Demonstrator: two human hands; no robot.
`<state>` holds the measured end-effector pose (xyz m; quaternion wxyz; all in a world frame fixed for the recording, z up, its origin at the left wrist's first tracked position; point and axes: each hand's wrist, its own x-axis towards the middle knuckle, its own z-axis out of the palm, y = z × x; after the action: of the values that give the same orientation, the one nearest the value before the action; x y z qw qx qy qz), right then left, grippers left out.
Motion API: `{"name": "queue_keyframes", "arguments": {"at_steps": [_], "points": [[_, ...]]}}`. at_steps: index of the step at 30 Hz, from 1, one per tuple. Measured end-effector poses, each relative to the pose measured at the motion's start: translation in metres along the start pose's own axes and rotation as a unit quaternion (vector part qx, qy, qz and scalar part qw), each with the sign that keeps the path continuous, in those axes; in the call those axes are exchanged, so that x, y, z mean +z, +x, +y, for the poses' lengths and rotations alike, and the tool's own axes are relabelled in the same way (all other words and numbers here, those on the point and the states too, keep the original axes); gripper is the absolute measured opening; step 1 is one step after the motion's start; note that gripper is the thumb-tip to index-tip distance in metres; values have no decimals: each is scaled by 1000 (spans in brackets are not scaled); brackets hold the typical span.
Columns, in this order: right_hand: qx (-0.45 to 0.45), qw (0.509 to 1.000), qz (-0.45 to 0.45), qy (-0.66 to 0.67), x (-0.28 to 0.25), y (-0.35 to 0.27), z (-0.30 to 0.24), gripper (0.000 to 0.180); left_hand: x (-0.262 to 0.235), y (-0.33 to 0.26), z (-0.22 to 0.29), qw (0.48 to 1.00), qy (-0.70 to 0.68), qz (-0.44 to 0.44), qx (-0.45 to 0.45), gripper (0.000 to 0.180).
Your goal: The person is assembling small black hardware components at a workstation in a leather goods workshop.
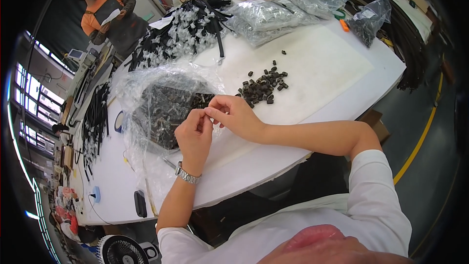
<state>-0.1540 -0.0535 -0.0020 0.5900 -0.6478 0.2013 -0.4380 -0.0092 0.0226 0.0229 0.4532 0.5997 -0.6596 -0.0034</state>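
The bare left hand (194,137), with a silver metal-link watch (187,174) being worn at its wrist, and the bare right hand (239,117) are being held together over the near side of a broad white tabletop (115,176). The thumb and forefinger tips of both hands are being kept close and meeting; whether a small piece is being clamped between them cannot be told.

Just beyond the right hand, a loose pile of small, blocky black pieces (264,85) is being supported by a thin cream sheet (317,63). To the left of the pile, just past the left hand, a dark mass is being enclosed by a large, crumpled clear plastic bag (134,88).

Farther back, a thick bundle of black straps with whitish tufts (190,32) is being spread across the table, beside bulging clear plastic bags (261,17). Beyond the table, a white paper (111,16) is being held by a person in an orange top and dark apron (116,24).
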Motion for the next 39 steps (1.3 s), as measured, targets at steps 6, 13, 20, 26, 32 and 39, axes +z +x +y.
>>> {"name": "queue_keyframes", "arguments": {"at_steps": [6,13,20,26,32,39], "points": [[24,996,-31,77,-11,3,-3,15,7,5,0,1000,16,9,21,4],[53,988,-93,114,4,14,2,18,-11,-2,-5,997,64,30,1,6],[106,991,-32,76,-23,3,-6,17,14,-3,-10,994,46,41,91,7],[124,989,-45,66,-8,7,-18,15,-4,-3,-11,990,77,44,113,9],[111,988,-80,74,-17,17,-4,14,2,1,-19,990,92,41,99,9],[97,989,-87,63,-33,12,-13,15,6,4,-8,997,16,22,71,8]]}}
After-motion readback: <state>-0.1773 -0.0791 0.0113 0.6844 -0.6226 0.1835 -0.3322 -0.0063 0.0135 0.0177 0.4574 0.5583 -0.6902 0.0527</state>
